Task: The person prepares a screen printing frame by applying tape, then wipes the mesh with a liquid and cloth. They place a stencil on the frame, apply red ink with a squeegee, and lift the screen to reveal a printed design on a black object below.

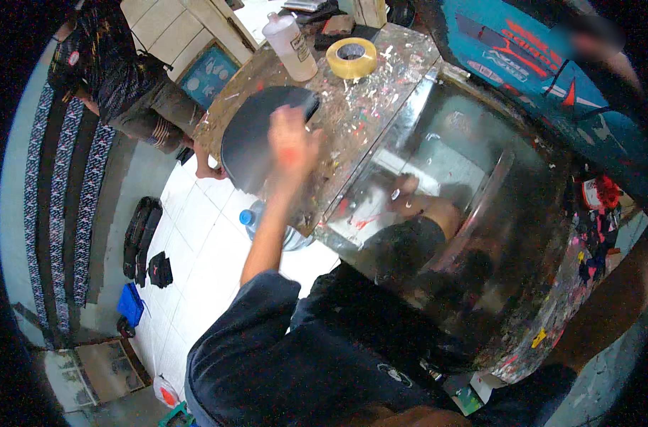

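My left hand (293, 142) is raised over a black, smooth, rounded panel (249, 142) lying at the left edge of a paint-spattered wooden table (381, 92). Motion smears its fingers, so I cannot tell whether they touch the panel or hold anything. A reddish patch shows on the back of the hand. My right forearm (615, 302) runs up along the right rim of the picture, and its hand cannot be made out. Beyond the panel stand a clear bottle (290, 50) with liquid in it and a roll of yellowish tape (351, 58).
A glass sheet (445, 135) set beside the wood reflects an arm. Below the table's left edge is a clear jug (267, 228) with a blue cap. Another person (135, 78) is at the far left. A blue item (131, 304) and black things lie on the white tiles.
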`<state>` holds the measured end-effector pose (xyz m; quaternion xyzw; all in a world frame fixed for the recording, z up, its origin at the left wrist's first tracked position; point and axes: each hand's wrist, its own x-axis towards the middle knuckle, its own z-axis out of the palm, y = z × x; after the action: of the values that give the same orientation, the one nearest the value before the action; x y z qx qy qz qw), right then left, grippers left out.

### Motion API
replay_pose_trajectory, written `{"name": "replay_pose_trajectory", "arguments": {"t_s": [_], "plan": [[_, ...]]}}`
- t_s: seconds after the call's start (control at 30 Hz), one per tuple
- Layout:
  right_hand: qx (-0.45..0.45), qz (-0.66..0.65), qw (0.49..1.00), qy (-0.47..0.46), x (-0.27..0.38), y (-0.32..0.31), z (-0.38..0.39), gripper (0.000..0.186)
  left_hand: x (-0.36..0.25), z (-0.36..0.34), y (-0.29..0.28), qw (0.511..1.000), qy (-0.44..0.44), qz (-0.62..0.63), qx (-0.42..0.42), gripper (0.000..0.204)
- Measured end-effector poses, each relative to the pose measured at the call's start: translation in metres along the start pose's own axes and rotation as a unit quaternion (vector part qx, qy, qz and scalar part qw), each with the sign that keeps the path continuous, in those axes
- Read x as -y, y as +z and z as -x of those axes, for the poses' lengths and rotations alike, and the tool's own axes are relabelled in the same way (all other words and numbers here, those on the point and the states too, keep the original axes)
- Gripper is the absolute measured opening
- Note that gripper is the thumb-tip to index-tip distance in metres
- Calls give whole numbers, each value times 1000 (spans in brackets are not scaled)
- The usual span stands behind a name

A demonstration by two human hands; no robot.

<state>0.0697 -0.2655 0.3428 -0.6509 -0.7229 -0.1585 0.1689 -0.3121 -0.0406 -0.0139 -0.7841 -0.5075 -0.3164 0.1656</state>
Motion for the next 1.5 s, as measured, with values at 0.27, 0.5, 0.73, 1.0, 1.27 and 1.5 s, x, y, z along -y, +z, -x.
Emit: {"name": "replay_pose_trajectory", "arguments": {"t_s": [0.27,0.5,0.73,1.0,1.27,1.5], "plan": [[14,40,998,35,-13,-1,10,65,58,25,15,965,-12,-172,197,58],[7,63,997,44,-23,24,-1,65,-91,-4,-98,952,-57,99,283,28],[3,54,997,61,-19,22,6,64,-187,42,-44,911,-4,357,205,18],[2,66,995,80,-27,20,19,64,-292,26,-81,953,110,155,235,46],[17,71,995,65,-21,36,20,63,-555,143,-64,653,519,462,302,44],[1,85,991,103,-37,23,35,63,-335,18,-70,765,340,502,217,48]]}}
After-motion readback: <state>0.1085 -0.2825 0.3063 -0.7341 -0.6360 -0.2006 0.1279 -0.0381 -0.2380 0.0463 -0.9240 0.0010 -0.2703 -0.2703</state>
